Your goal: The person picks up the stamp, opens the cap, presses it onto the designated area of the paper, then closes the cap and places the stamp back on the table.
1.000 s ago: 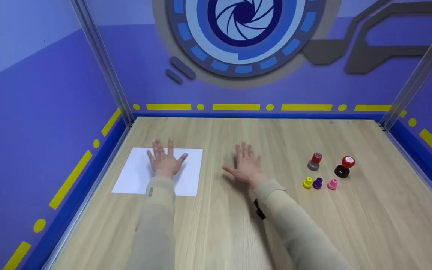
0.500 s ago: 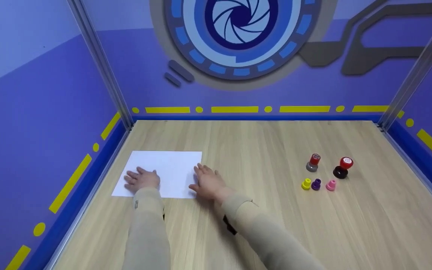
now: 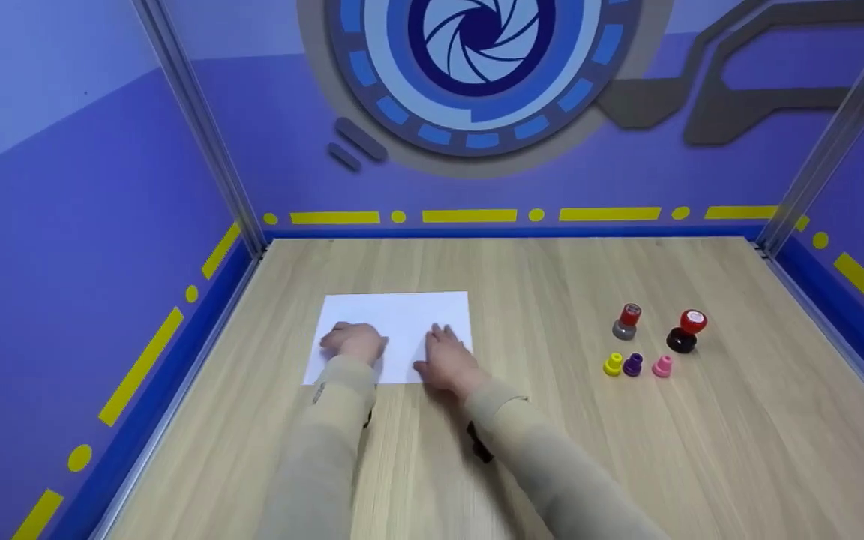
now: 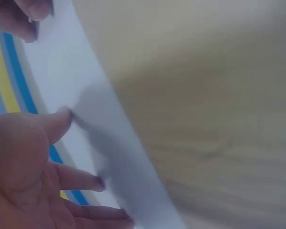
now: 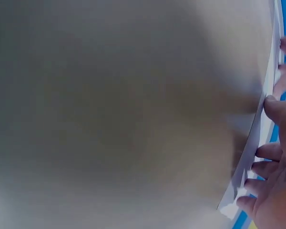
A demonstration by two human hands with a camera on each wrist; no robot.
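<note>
A blank white sheet of paper (image 3: 407,313) lies on the wooden table, left of the middle. My left hand (image 3: 355,343) rests on its left part, fingertips down on the sheet. On the right part of the paper lies my right hand (image 3: 450,365), fingers spread and reaching forward. The left wrist view shows the left hand's fingers (image 4: 81,177) extended, tips against the paper (image 4: 107,119). In the right wrist view the fingertips of the right hand (image 5: 276,176) touch the paper near its front edge.
On the right side of the table stand a red stamp with a grey base (image 3: 626,322) and a red stamp with a black base (image 3: 687,331). In front are small yellow (image 3: 613,364), purple (image 3: 633,364) and pink (image 3: 663,366) stamp-like pieces. Printed panels wall the table (image 3: 552,457).
Both hands have come down onto the paper, and the sheet has slid to the right along the table with them. The stamps stay where they were.
</note>
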